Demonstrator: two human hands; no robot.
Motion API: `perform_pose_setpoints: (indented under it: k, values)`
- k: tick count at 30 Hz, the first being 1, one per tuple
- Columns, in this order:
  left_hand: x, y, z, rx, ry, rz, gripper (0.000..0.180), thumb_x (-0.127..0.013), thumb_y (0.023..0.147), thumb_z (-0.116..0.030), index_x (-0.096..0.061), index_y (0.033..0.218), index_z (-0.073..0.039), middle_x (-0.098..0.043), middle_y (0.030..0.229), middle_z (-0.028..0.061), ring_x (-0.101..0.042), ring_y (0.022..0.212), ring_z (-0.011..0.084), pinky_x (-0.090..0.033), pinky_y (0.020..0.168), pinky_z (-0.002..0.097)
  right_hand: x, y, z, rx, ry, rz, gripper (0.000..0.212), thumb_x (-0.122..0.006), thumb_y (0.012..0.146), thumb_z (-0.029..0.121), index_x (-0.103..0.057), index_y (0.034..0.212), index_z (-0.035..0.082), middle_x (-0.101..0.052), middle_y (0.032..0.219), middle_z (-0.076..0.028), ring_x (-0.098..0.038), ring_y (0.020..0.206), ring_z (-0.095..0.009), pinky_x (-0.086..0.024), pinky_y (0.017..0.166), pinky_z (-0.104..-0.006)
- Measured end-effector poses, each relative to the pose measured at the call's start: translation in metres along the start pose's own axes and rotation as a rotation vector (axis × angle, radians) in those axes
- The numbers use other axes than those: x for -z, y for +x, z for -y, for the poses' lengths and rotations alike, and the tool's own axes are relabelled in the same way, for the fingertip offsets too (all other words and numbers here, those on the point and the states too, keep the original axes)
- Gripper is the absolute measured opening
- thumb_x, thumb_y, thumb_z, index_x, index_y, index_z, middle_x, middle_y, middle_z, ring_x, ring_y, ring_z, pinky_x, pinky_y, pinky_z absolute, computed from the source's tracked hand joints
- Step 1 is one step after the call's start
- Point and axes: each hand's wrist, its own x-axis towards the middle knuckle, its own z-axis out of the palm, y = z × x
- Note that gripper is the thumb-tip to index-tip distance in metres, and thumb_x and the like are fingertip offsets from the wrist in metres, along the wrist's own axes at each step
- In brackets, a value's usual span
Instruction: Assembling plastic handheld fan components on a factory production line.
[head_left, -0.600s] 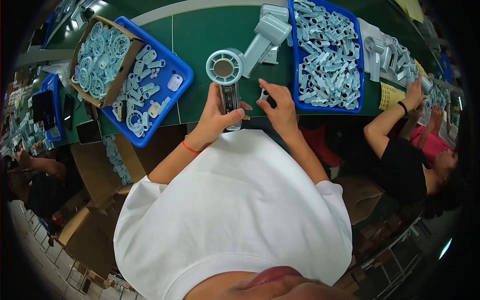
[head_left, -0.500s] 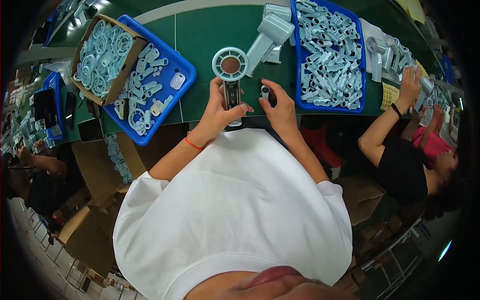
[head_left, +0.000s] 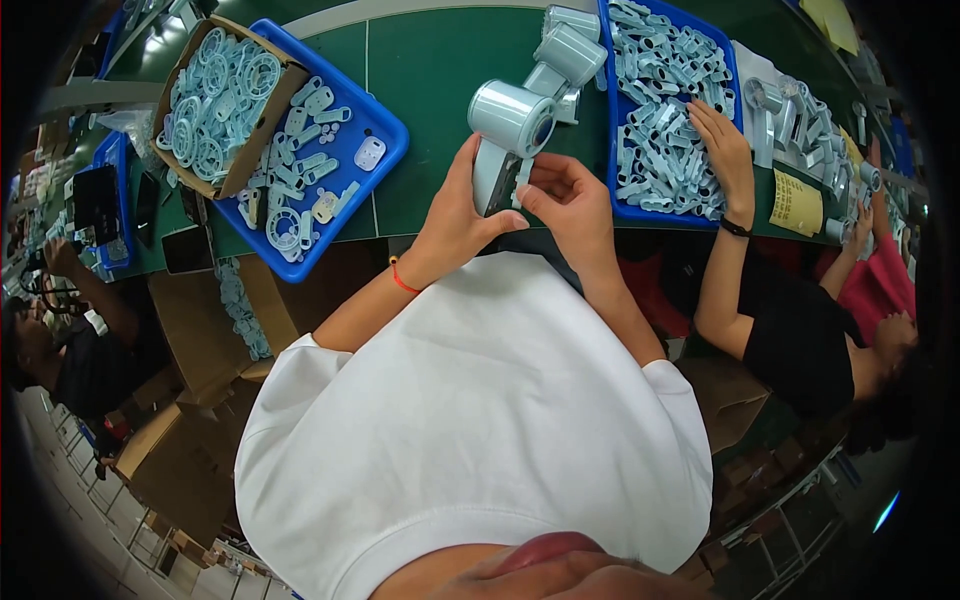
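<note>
The left hand [head_left: 452, 225] wraps its fingers round a seemingly unfinished fan housing [head_left: 508, 117], while the right hand [head_left: 577, 207] pinches a pale-blue part [head_left: 522, 179] alongside.

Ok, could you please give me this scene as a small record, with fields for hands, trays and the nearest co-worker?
Left hand: holds a light-blue unit by its handle, cylindrical head up
Right hand: fingertips on a small light-blue piece at the handle; whether it is attached, cannot tell
Left tray: blue; loose light-blue parts and a carton full of parts
Right tray: blue; many small light-blue pieces
Co-worker: one hand over the right tray
</note>
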Motion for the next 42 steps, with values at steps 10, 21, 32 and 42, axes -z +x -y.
perform_pose_setpoints:
  k: [10, 21, 32, 42]
  values:
    - [0.0, 0.006, -0.019, 0.048, 0.161, 0.006, 0.097, -0.082, 0.065, -0.023, -0.022, 0.137, 0.001, -0.043, 0.126, 0.0219, -0.05, 0.111, 0.0359, -0.043, 0.091, 0.0391, 0.0, 0.001, -0.004, -0.004, -0.052, -0.153, 0.028, -0.067, 0.08, 0.009, -0.06, 0.102, -0.008, -0.066, 0.087, -0.011, -0.063, 0.075, -0.012, -0.05, 0.068, -0.0233]
    - [-0.006, 0.007, -0.014, 0.056, 0.152, -0.04, 0.08, -0.078, 0.069, -0.018, -0.032, 0.131, 0.003, -0.052, 0.117, 0.019, -0.054, 0.106, 0.0306, -0.044, 0.089, 0.0367, 0.005, 0.005, 0.0, -0.012, -0.15, -0.126, 0.025, -0.068, 0.081, 0.01, -0.061, 0.097, -0.007, -0.066, 0.083, -0.01, -0.063, 0.071, -0.012, -0.052, 0.064, -0.0242]
    - [-0.011, 0.01, -0.015, -0.012, 0.271, -0.113, 0.069, -0.071, 0.07, -0.015, -0.036, 0.127, 0.003, -0.055, 0.109, 0.023, -0.059, 0.092, 0.0375, -0.05, 0.077, 0.0396, 0.001, 0.008, 0.005, -0.043, -0.088, -0.154, 0.024, -0.068, 0.08, 0.01, -0.06, 0.094, -0.007, -0.065, 0.081, -0.011, -0.063, 0.068, -0.013, -0.054, 0.059, -0.0242]
    - [-0.005, 0.009, -0.02, 0.032, 0.17, -0.029, 0.057, -0.064, 0.074, -0.013, -0.042, 0.124, 0.004, -0.061, 0.099, 0.0187, -0.062, 0.085, 0.0273, -0.049, 0.076, 0.0331, 0.012, 0.016, -0.007, -0.157, 0.003, -0.025, 0.032, -0.074, 0.077, 0.02, -0.056, 0.096, 0.0, -0.062, 0.077, -0.005, -0.059, 0.065, -0.011, -0.047, 0.054, -0.0218]
